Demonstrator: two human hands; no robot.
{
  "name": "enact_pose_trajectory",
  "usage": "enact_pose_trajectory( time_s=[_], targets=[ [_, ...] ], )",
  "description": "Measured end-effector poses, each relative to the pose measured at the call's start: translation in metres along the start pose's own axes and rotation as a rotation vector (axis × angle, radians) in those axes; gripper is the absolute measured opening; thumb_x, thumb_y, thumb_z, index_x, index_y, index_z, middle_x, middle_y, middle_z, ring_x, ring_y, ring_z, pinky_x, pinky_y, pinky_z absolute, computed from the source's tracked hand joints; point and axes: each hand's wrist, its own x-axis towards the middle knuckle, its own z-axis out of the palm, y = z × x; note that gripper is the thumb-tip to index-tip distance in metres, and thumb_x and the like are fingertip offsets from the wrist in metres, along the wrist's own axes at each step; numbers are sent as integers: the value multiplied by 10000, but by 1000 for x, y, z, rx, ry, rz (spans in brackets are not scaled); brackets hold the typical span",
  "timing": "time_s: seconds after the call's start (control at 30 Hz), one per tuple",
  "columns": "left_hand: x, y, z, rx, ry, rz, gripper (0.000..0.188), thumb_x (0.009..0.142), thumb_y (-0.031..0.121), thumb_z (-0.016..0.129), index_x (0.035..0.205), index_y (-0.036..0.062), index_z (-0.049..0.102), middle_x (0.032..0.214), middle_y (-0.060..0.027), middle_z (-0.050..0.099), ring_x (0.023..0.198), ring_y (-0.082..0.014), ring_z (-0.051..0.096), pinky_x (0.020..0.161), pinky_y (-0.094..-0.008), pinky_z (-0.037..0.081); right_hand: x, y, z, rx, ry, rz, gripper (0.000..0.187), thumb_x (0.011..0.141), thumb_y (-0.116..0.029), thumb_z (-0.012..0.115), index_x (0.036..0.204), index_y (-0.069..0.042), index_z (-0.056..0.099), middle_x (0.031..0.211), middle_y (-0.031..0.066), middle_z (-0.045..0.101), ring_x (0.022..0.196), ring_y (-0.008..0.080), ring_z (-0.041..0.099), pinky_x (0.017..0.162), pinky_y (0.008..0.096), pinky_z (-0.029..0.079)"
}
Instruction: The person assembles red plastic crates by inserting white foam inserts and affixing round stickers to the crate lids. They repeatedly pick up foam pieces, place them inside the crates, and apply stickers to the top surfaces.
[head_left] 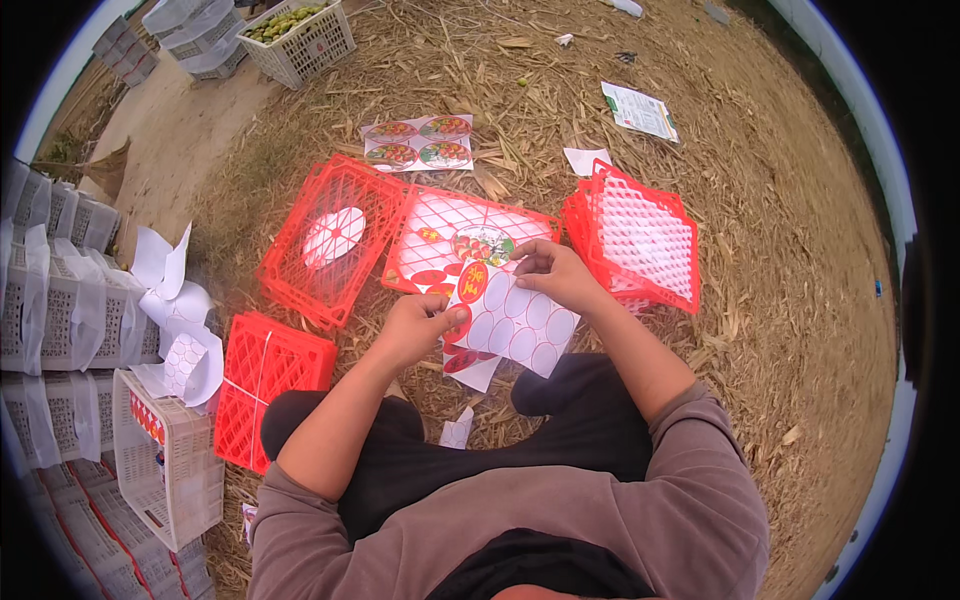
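A white sticker sheet (512,322) with rows of bare oval outlines is held in front of me. Two red oval stickers remain along its left side. My left hand (415,328) pinches that left edge between thumb and fingers. At the top edge, my right hand (562,277) has its thumb and fingers closed on the sheet. Under and beyond it lies a red plastic lattice lid (400,262) with white paper beneath the grid and a round picture label (483,245) on top. More sticker sheets (472,365) hang partly hidden below the held one.
Red lattice lids are stacked at left (330,240), near left (270,385) and right (645,235). A label sheet (420,143) lies beyond on straw. White crates (170,460) and crumpled paper (180,300) stand left. A crate of green-yellow produce (300,45) is far off.
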Motion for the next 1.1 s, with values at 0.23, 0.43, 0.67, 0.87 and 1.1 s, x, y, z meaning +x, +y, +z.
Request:
enact_pose_trajectory(
  time_s=[0.23,0.43,0.67,0.87,1.1],
  targets=[
    [-7,10,5,100,47,55,221,1011,213,752,968,-3,774,752,15,633,727,-74,531,681,-298,457,-38,-45,31,-789,235,-846,314,767,-106,864,1046,-68,724,1118,99,712,1045,314,690,922,419,560],
    [-15,8,16,291,-130,240,150,1023,166,705,1039,30,765,860,-65,635,829,-146,571,742,-330,468,-40,-14,68,-709,141,-776,327,779,-156,880,1073,-64,771,1123,103,741,1040,304,707,904,418,574],
    [-25,4,28,338,5,232,159,964,163,742,1076,60,787,852,-129,657,787,-267,650,736,-387,514,-40,10,67,-740,39,-715,216,849,-147,822,1047,-64,797,1056,94,780,984,294,731,888,413,579],
    [-29,8,30,356,74,365,200,959,95,736,1153,71,778,970,-134,685,887,-283,716,795,-390,557,-36,14,70,-646,11,-633,163,888,-144,791,1018,-45,795,1078,117,780,998,302,734,889,407,580],
    [-29,9,29,257,-12,272,259,968,15,696,1216,57,753,1131,-133,688,1017,-246,705,858,-358,565,-29,16,67,-129,-37,-271,192,944,-137,784,1092,-15,791,1105,95,786,1068,213,726,959,354,560]
  ],
)
